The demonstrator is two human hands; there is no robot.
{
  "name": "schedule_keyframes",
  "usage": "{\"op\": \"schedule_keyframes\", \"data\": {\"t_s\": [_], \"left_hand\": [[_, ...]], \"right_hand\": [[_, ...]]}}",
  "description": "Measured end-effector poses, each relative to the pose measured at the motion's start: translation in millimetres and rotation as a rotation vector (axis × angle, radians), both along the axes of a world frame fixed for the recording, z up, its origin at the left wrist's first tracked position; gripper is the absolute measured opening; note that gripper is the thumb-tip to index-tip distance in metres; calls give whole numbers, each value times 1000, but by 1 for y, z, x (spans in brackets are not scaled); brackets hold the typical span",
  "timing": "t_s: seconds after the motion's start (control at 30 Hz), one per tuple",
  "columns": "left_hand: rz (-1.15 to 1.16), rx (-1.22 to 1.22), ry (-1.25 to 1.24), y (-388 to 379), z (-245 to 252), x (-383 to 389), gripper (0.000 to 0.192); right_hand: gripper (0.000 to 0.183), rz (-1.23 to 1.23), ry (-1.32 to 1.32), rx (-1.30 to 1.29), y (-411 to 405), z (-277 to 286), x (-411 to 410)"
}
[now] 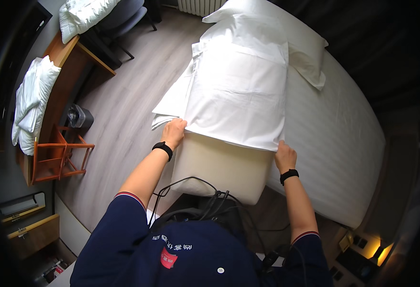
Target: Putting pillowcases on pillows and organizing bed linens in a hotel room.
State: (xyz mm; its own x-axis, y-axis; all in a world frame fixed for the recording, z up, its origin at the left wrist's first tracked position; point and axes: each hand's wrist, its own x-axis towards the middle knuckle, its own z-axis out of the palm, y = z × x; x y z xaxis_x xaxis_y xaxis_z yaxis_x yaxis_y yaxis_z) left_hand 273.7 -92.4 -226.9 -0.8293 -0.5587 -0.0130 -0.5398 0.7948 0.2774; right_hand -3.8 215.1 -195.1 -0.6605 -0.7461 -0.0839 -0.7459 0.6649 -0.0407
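A white cloth, perhaps a folded sheet or cover (238, 104), lies spread lengthwise over a narrow cream mattress (224, 165). My left hand (174, 132) pinches its near left corner. At the near right corner, my right hand (286, 156) grips the same cloth. Between my hands its near edge runs across the mattress, whose near end shows bare. More layers of white cloth (172, 104) hang out on the left, just beyond my left hand. Folds of white fabric (245, 30) cover the far end.
A wider white bed (335, 143) adjoins on the right, with a white pillow or cloth (306, 66) on it. Leftward are a wooden desk (61, 86) bearing white bedding (34, 104), a wooden chair or stool (64, 158), a bin (80, 116) and a grey chair (124, 21). Black cables (217, 195) hang before me.
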Motion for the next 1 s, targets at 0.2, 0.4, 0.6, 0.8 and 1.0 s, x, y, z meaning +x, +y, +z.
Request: {"op": "schedule_keyframes", "data": {"t_s": [0.2, 0.4, 0.6, 0.8, 1.0], "left_hand": [[25, 301, -61, 78, -24, 100, 14], [-49, 127, -4, 39, 17, 40, 11], [-81, 92, -6, 19, 17, 20, 15], [28, 237, -140, 51, -17, 74, 19], [-93, 250, -253, 77, -31, 96, 13]], "right_hand": [[10, -88, -278, 261, 117, -40, 136], [11, -45, -156, 149, 67, -20, 77], [7, 297, 123, -174, 26, 7, 37], [9, 176, -122, -256, 77, -46, 80], [13, 139, -288, -79, 121, -66, 123]]}}
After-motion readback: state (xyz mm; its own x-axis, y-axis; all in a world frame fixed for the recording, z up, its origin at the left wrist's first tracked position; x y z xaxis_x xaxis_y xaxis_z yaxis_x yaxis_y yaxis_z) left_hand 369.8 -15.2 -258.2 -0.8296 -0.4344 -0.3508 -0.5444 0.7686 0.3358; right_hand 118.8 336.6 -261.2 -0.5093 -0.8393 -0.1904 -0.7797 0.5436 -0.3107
